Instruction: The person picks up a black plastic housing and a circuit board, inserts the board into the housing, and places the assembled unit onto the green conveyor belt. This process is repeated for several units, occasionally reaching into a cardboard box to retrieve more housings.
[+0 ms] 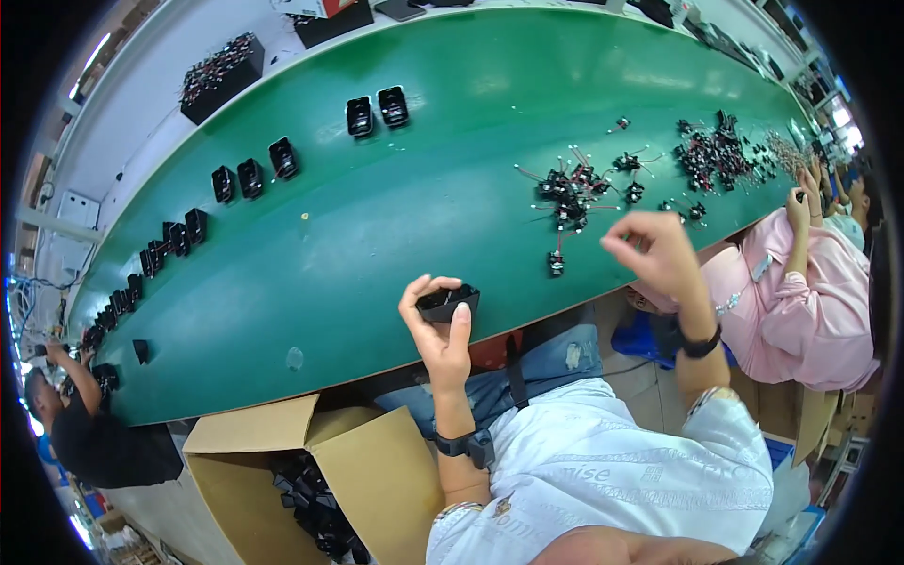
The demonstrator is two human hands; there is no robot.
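Observation:
My left hand (438, 331) grips a black plastic housing (450, 303) above the table's near edge, fingers around its far side and thumb on its near side. My right hand (659, 252) is raised over the table to the right, fingers curled and thumb near the index finger. Whatever it pinches, if anything, is too small to make out. Just beyond it lies a pile of small black parts with thin red and black wires (571, 191). One such wired part (556, 264) lies apart, closer to me.
Black housings (250, 179) stand in a curving row along the green table's (377, 226) far left side. A bigger heap of small black parts (718, 155) lies right, near a person in pink (800, 301). An open cardboard box (377, 480) of black pieces stands below the near edge. Another person (104, 438) works far left.

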